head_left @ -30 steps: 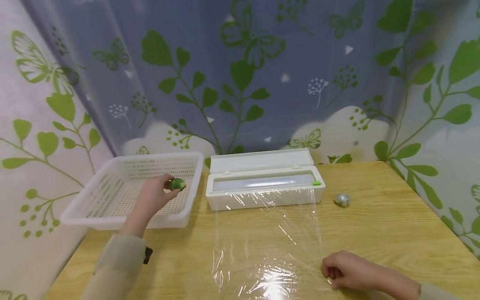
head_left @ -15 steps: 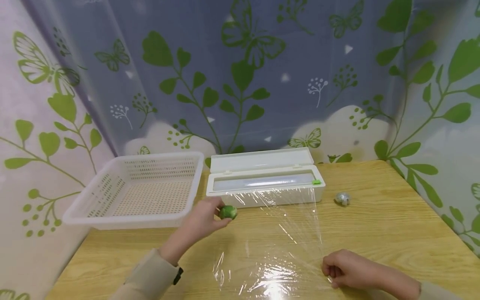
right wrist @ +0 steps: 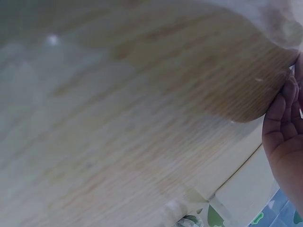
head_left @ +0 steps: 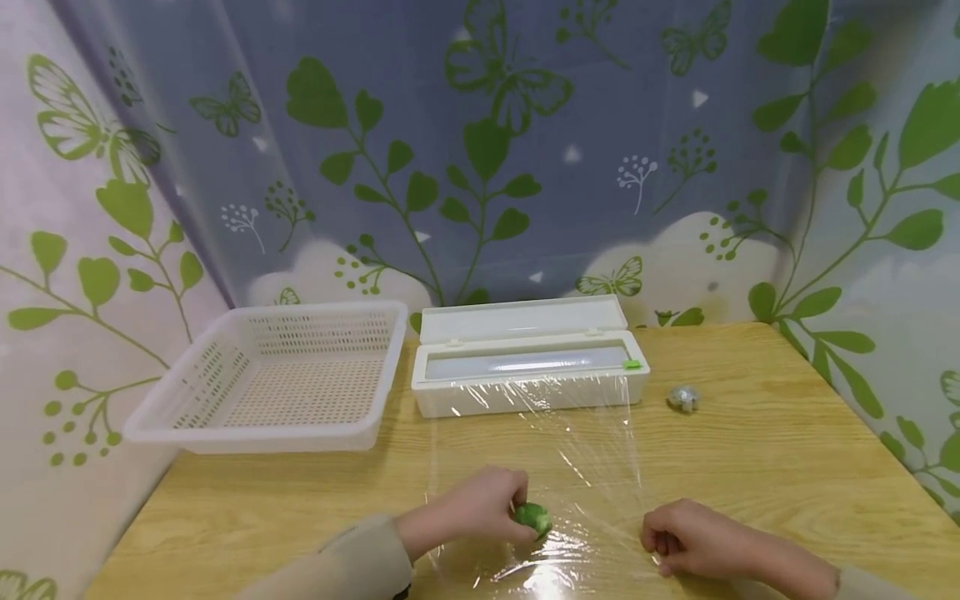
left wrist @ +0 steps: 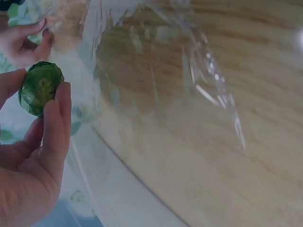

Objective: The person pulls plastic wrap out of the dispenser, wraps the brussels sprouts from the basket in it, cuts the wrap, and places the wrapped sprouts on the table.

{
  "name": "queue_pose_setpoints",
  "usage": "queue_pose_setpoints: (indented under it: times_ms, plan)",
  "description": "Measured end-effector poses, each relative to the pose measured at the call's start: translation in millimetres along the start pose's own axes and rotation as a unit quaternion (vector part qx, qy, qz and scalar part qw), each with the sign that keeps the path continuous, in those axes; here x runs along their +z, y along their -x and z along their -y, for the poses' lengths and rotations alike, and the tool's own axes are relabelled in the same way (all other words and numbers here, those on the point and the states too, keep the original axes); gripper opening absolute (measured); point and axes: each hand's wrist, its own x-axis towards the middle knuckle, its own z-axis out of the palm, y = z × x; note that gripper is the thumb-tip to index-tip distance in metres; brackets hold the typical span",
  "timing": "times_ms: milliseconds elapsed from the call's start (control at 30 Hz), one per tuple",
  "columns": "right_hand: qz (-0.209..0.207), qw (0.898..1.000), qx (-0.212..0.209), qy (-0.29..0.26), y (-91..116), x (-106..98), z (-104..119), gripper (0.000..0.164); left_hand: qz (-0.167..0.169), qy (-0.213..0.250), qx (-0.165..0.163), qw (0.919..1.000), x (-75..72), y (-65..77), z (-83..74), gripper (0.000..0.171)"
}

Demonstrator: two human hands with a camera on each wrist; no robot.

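Note:
My left hand (head_left: 480, 507) pinches a Brussels sprout (head_left: 534, 520) between thumb and fingertips, over the near half of a clear plastic wrap sheet (head_left: 592, 467). Up close in the left wrist view, the sprout (left wrist: 41, 89) is round and green with leafy layers. The sheet stretches toward me from a white wrap dispenser (head_left: 457, 404), whose lid stands raised behind a pale roll. At the sheet's near right corner, my right hand (head_left: 693, 537) has its fingers curled and pinches the film's edge. Only part of that hand (right wrist: 286, 127) shows in the right wrist view.
A white perforated plastic basket (head_left: 315, 429) stands at the back left with nothing in it. To the right of the dispenser lies a small silvery lump (head_left: 683, 398). A patterned curtain (head_left: 570, 183) hangs behind the wooden table (head_left: 787, 433).
My left hand has carried the Brussels sprout out from over the basket, rightward and toward me, to above the plastic wrap. The right hand has stayed at the film's corner.

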Motion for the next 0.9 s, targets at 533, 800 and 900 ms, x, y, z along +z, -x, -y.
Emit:
queue_pose_setpoints:
  times_ms: [533, 800, 900]
  plan:
    - [0.011, 0.998, 0.035, 0.052, 0, 2, 20, 0.019, 0.015, -0.057, -0.029, 0.9978, 15.8, -4.3, -4.9, 0.025]
    - [0.028, 0.935, 0.002, 0.352, -6, 15, 47, 0.02, 0.021, -0.089, -0.028, 0.9954, 13.0, -5.1, -1.2, 0.027]
    - [-0.003, 0.908, -0.037, 0.417, -8, 23, 49, 0.025, 0.021, -0.092, -0.027, 0.9952, 13.8, -5.3, 0.8, 0.029]
